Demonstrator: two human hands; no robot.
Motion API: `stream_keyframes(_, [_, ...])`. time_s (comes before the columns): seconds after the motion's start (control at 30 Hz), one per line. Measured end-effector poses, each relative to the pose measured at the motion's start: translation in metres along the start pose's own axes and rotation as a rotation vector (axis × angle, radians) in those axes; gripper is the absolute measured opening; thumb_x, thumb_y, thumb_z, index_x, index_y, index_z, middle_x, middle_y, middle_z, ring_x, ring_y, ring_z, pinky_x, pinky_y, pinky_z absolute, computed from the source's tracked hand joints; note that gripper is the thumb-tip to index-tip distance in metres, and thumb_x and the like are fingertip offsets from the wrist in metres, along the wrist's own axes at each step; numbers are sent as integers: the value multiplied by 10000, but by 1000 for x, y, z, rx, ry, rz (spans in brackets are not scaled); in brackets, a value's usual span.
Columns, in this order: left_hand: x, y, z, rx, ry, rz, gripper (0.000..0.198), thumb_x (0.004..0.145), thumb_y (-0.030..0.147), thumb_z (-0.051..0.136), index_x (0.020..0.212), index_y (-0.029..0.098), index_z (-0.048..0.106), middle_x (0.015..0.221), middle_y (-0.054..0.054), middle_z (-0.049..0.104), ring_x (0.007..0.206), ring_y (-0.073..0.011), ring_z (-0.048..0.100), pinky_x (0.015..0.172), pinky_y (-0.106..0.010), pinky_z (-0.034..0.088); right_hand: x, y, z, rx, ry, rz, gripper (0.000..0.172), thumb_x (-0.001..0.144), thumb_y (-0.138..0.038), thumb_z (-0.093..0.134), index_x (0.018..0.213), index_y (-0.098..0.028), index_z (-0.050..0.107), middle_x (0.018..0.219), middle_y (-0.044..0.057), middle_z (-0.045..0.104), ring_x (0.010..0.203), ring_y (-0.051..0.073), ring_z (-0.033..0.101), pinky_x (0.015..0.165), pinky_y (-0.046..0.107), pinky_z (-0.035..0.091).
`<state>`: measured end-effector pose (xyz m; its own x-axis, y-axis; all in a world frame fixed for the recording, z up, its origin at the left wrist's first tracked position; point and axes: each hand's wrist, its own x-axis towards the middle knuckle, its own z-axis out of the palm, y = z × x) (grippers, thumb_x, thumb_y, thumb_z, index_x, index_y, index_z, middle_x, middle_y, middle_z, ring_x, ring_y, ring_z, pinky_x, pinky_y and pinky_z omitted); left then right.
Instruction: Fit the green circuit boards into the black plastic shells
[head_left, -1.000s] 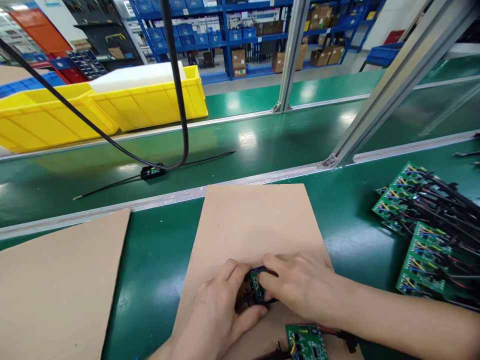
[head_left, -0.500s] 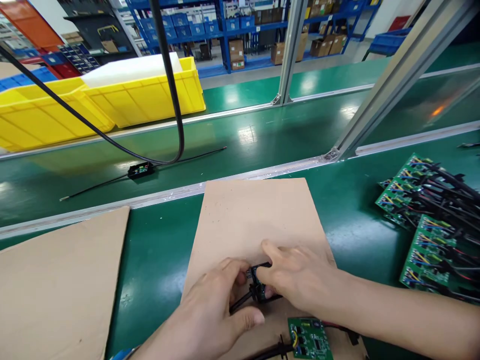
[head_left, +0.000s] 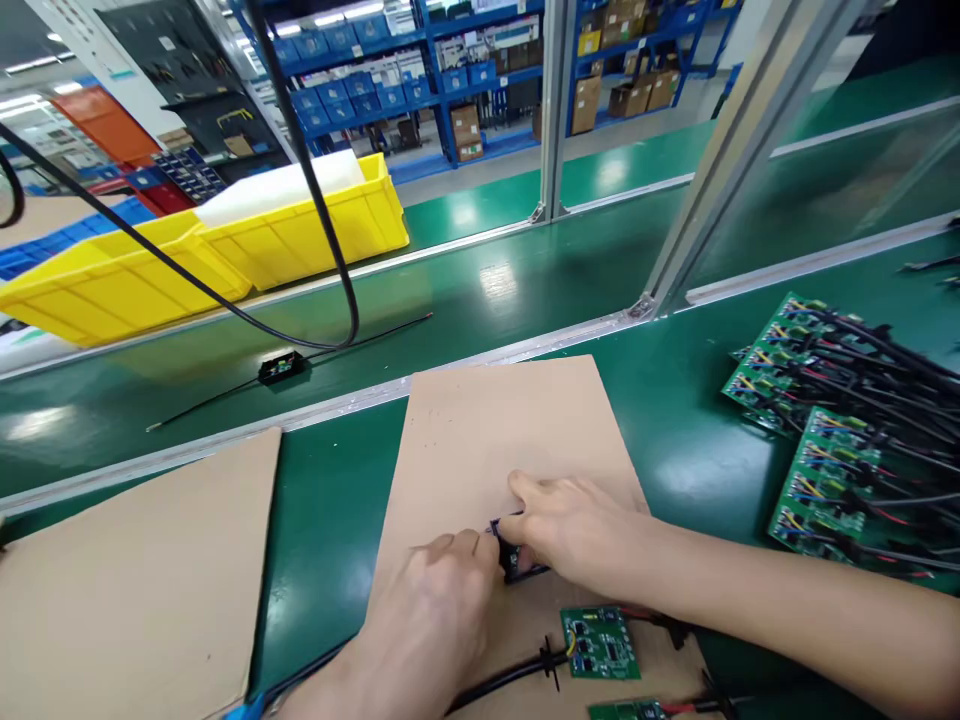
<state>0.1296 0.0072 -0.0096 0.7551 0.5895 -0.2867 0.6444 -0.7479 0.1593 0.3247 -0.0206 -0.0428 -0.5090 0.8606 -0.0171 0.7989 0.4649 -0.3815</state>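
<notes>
Cardboard (head_left: 517, 420) in a flat tan sheet lies on the glossy green bench (head_left: 322, 550). Over the sheet's near part, a small black rectangular case (head_left: 511, 562) is held at its right side by the right hand (head_left: 570, 525), partly curled around it. The left hand (head_left: 442, 600) is bent nearly closed at the case's left edge; I cannot tell what it grips. Nearer the person, a green square circuit board (head_left: 602, 645) with a black cable (head_left: 517, 674) lies on the cardboard.
</notes>
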Motion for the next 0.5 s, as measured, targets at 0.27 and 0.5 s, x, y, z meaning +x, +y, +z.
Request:
stream_keyframes(0.27, [-8, 1, 23, 294, 61, 10, 251, 751, -36, 420, 790, 190, 521, 641, 1, 623, 545, -174, 644, 477, -250, 438, 0, 5, 12, -9, 116, -57, 71, 837, -277, 701, 790, -231, 674, 821, 8, 482, 456, 86, 280, 459, 288, 91])
stream_keyframes(0.5, [0, 11, 33, 479, 78, -41, 263, 777, -43, 394, 799, 151, 570, 692, -74, 621, 576, -199, 606, 464, -248, 395, 2, 5, 13, 1, 160, -76, 83, 836, -288, 701, 767, -243, 685, 788, -3, 473, 438, 94, 191, 429, 292, 98])
